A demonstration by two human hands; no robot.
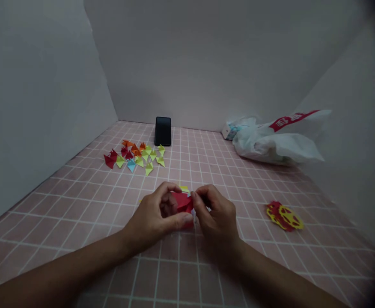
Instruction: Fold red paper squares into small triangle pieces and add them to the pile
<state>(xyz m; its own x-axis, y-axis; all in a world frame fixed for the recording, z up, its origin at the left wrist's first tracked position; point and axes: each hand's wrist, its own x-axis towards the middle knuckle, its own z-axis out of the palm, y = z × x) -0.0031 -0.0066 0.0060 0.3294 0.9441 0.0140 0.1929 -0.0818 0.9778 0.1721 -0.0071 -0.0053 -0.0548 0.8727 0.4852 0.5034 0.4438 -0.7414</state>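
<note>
A piece of folded red paper (181, 201) is held between my two hands, low over the middle of the table. My left hand (162, 209) curls around its left side, with the thumb along the near edge. The fingertips of my right hand (215, 209) pinch the paper at its right corner. Behind and partly under the hands shows a bit of yellow paper (184, 188), mostly hidden. More of the red shows below the left thumb, but whether it is the same sheet I cannot tell.
Several folded paper cranes (136, 150) in red, orange, yellow and blue lie at the back left. A black phone (163, 131) leans near the back wall. A white plastic bag (271, 143) and a small box (230, 130) sit back right. Red and yellow cut-outs (284, 217) lie right.
</note>
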